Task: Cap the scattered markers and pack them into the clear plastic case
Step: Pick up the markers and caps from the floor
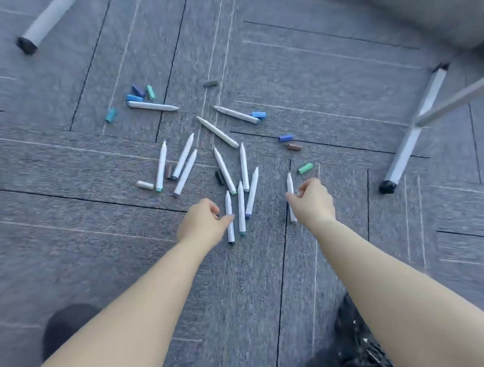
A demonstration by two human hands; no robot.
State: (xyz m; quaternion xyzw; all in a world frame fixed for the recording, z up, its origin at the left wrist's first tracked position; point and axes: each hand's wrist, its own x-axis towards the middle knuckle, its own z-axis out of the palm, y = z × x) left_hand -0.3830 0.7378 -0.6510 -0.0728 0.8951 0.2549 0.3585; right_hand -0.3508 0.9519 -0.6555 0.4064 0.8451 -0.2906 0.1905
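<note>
1. On the grey carpet tile floor [69, 151], centre of view: a loose scatter of white-barrelled markers, uncapped, tips mostly pointing toward 12 o'clock. Loose caps lie round the edges.
2. Cap cluster at 10 o'clock: dark blue, light blue and teal pieces beside one marker [152, 105]. At 2 o'clock: a blue cap [285, 138] and a brown cap [294, 147], just beside each other. A green cap [305, 168] lies near the right hand, at its 12 o'clock.
3. Left hand [202, 221]: thumb and fingers curled close together, thumb tip touching the nearest marker [229, 215]; whether it is actually pinched, cannot tell.
4. Right hand [311, 201]: fingers drawn in round a lone marker [290, 192], which passes under the hand. Looks closed on it, but motion blur leaves the grip uncertain.
5. Clear plastic case: not identifiable. A dark, shiny crumpled thing at 5 o'clock, bottom edge, is unclear.
6. Step in hand, by my reading: picking up the first markers. Best done by pinching mid-barrel, then matching the coloured end band to its cap; the green cap is closest. Push each cap on straight and keep wet tips off the carpet.
7. Writing: none legible; barrels too small and blurred.
8. Grey furniture legs [414, 133] at 3 o'clock and 11 o'clock.
</note>
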